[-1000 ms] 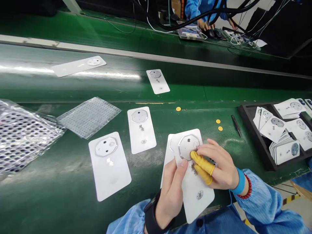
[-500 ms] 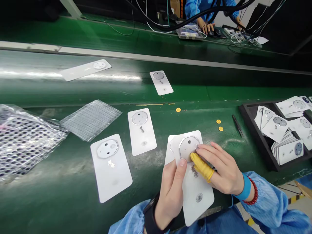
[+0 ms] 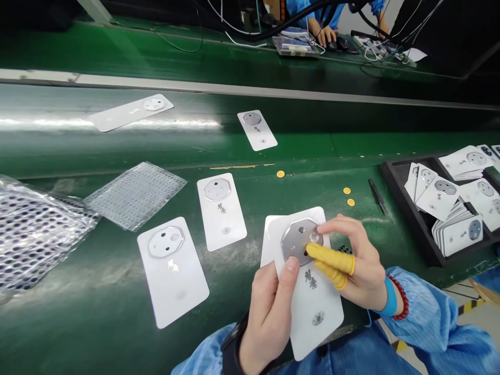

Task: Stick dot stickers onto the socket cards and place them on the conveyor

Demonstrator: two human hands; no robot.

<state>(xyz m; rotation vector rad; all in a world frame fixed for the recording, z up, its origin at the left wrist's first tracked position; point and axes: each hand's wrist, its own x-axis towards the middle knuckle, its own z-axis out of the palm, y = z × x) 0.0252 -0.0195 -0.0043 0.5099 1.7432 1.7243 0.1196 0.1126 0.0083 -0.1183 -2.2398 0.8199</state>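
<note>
My left hand (image 3: 271, 307) is closed on the lower left edge of a white rounded panel (image 3: 322, 333), thumb on top. The panel bears a grey octagon (image 3: 292, 240) with small dark holes, dark characters and a round emblem. Over the octagon, my right hand (image 3: 351, 260) has its fingers apart. Its index fingertip touches a clear round spot (image 3: 314, 237) at the octagon's right side. Two fingers wear yellow finger cots (image 3: 332, 260); one tip rests near a lower hole. Another white panel (image 3: 267, 242) lies partly hidden underneath.
Similar panels (image 3: 222, 213) lie left and farther back. Bubble wrap (image 3: 136, 195) and a perforated plastic bag (image 3: 35, 234) are at left. Yellow discs (image 3: 347, 191) and black tweezers (image 3: 377, 197) lie near a black tray (image 3: 429, 245) of panels. A co-worker's hand (image 3: 323, 35) is across the bench.
My right fingers have spread, with the index finger lifted apart from the yellow-covered fingers. The octagon now looks darker grey. The view has shifted slightly; my left hand keeps its hold.
</note>
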